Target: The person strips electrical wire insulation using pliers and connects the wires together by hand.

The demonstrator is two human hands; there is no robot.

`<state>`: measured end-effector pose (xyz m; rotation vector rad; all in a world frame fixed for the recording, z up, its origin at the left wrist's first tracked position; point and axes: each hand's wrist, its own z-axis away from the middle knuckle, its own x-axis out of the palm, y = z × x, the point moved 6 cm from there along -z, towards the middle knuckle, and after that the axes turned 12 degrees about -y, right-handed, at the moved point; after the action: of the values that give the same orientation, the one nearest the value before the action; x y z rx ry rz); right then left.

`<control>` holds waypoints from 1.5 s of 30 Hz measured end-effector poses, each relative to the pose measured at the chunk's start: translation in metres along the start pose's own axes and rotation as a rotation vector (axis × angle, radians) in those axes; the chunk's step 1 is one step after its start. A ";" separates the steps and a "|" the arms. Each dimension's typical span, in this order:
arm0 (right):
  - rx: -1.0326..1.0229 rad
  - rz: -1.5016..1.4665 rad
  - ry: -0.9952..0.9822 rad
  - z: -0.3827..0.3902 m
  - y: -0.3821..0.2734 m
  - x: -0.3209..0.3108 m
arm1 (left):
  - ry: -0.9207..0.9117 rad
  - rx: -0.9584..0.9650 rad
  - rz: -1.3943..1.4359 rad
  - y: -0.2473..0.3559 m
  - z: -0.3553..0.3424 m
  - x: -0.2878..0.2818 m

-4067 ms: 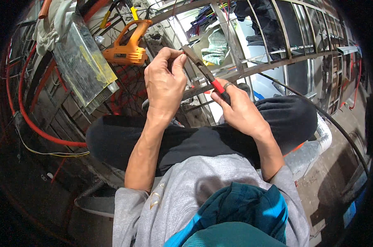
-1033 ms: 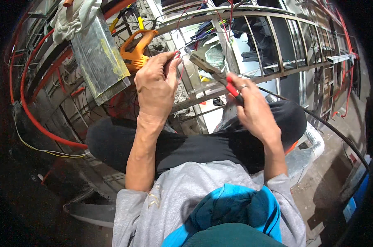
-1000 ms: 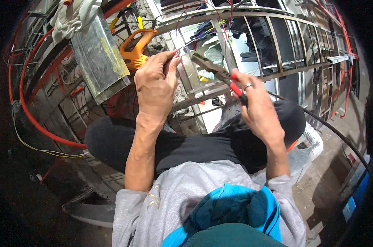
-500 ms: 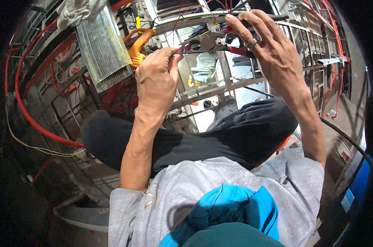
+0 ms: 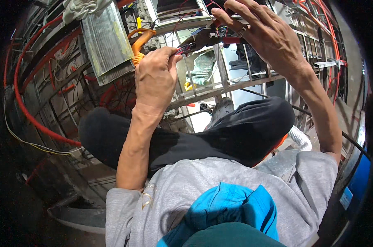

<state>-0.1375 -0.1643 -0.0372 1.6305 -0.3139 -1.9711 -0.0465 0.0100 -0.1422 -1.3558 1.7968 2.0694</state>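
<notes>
My left hand [image 5: 155, 78] is closed in a pinch on the ends of thin red and dark wires [image 5: 179, 51], just left of the pliers' jaws. Combination pliers [image 5: 201, 40] with red handles are in my right hand [image 5: 271, 39]. Its fingers curl over the handles, and part of the grip is hidden behind them. The jaws point left, at the wires; whether they bite on them is too blurred to say. Both hands are raised over a metal frame [image 5: 231, 87], beyond my crossed legs.
An orange-handled tool [image 5: 142, 43] stands left of my left hand, beside a grey metal sheet [image 5: 106, 43] with a cloth [image 5: 81, 8] on top. A red conduit [image 5: 32, 119] curves along the left. Below the frame lies a pale green glove [image 5: 203, 68].
My right hand has moved up and slightly left with the pliers, which have turned and blurred; its elbow has swung outward. My left hand keeps its pinch in nearly the same place.
</notes>
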 end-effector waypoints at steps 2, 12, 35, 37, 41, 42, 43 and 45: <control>-0.005 0.002 0.038 0.001 0.001 0.006 | 0.008 0.016 -0.020 0.002 0.000 -0.001; 0.041 -0.063 0.126 0.012 0.003 0.033 | -0.006 -0.004 -0.008 0.000 0.000 -0.002; -0.045 0.106 0.135 -0.001 -0.004 0.027 | -0.077 -0.063 0.143 -0.003 0.000 -0.002; -0.063 0.084 0.147 -0.004 -0.002 0.031 | -0.129 -0.100 0.123 -0.001 0.000 -0.003; -0.084 0.022 0.202 -0.004 -0.001 0.034 | -0.155 -0.124 0.119 -0.002 0.001 -0.002; -0.083 0.021 0.202 -0.004 -0.001 0.034 | -0.141 -0.121 0.134 -0.003 0.001 -0.001; -0.085 0.017 0.201 -0.005 -0.001 0.034 | -0.126 -0.118 0.149 -0.004 0.001 -0.001; -0.086 0.014 0.199 -0.006 0.000 0.035 | -0.135 -0.122 0.147 -0.006 0.002 0.000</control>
<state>-0.1359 -0.1824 -0.0676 1.7460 -0.1613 -1.7696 -0.0444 0.0133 -0.1468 -1.1085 1.7914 2.3183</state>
